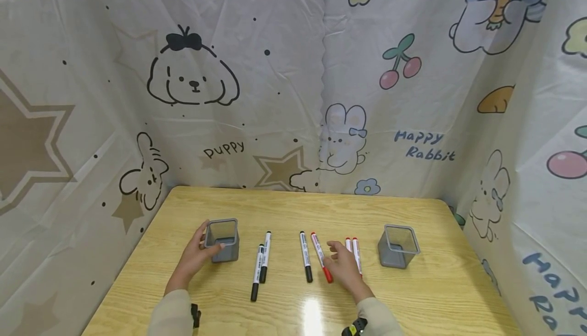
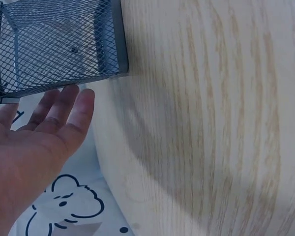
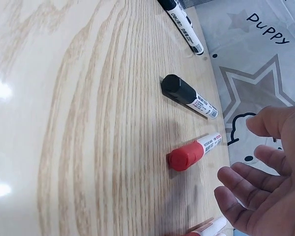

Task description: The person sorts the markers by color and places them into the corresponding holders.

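My left hand [image 1: 194,257] holds a grey wire-mesh pen holder [image 1: 229,252] at the table's left, its thumb across the near side and its fingers along the left side. In the left wrist view the fingers [image 2: 78,110] lie against the mesh wall. My right hand [image 1: 345,267] hovers with loosely bent fingers and nothing in them. Left of it lies a red-capped marker [image 1: 318,250]; two more red-capped markers [image 1: 357,254] are partly hidden behind it. A black-capped marker [image 1: 305,254] lies farther left. The right wrist view shows a gap between the hand [image 3: 270,182] and the red-capped marker.
Two more black-capped markers [image 1: 257,275] lie side by side between the left holder and the middle. A second mesh pen holder [image 1: 398,254] stands at the right of the wooden table [image 1: 440,295]. Printed cloth [image 1: 275,96] hangs behind and at both sides.
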Demonstrator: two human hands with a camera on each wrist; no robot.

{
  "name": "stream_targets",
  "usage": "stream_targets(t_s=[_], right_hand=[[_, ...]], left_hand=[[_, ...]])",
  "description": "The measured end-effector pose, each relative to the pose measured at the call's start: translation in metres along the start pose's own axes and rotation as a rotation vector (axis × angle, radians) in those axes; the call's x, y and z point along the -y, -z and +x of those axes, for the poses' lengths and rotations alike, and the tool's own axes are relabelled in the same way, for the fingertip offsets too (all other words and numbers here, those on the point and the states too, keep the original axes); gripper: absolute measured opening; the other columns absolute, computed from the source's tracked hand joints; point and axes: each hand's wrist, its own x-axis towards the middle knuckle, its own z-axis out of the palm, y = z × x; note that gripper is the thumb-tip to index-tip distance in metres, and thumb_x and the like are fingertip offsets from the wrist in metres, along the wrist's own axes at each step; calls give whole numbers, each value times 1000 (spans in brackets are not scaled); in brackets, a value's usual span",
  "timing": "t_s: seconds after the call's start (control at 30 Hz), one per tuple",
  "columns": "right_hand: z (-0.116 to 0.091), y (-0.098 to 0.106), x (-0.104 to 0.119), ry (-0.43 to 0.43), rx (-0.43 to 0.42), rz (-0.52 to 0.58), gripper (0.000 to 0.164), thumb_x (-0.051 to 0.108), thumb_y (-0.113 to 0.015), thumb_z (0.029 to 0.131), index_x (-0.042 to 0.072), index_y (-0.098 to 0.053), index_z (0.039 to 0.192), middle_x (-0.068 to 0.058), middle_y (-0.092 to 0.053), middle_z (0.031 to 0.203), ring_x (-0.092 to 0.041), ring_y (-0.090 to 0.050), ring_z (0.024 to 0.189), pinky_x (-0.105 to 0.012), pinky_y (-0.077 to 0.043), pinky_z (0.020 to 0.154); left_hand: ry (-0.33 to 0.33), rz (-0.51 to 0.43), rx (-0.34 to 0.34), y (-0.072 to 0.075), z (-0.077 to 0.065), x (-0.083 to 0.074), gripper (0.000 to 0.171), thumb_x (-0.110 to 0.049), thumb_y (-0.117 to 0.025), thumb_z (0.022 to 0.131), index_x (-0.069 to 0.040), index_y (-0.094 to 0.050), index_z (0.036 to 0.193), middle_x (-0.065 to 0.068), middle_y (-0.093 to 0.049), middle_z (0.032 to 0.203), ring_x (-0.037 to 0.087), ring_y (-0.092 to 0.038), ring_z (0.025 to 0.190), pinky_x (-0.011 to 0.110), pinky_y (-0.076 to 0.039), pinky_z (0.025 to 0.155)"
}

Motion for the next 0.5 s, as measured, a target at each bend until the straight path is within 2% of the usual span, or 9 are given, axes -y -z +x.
stream_targets(t_s=[0.2,0.4,0.5], right_hand=[[3,-3,2,1,1,-30,41,8,-69,80,-2,-57,118,-23,-60,108,-32,-60,90,-43,-49,71],[6,-7,4,2,13,-80,43,8,-68,79,-1,-57,119,-22,-60,108,-32,-61,89,-44,-49,71],[8,-8,4,29,10,-115,43,8,-69,78,-2,-57,118,-22,-61,105,-33,-61,86,-44,-49,71]], left_hand=[[9,7,-17,-3,1,-2,92,-31,-71,82,-18,-10,150,27,-27,141,46,-34,124,54,-37,91],[-23,-19,-23,-6,2,-1,93,-28,-70,83,-16,-8,150,24,-18,147,43,-20,132,56,-26,100],[-43,-38,-15,-7,2,1,93,-26,-70,84,-16,-6,150,24,-15,148,47,-18,132,57,-26,99]])
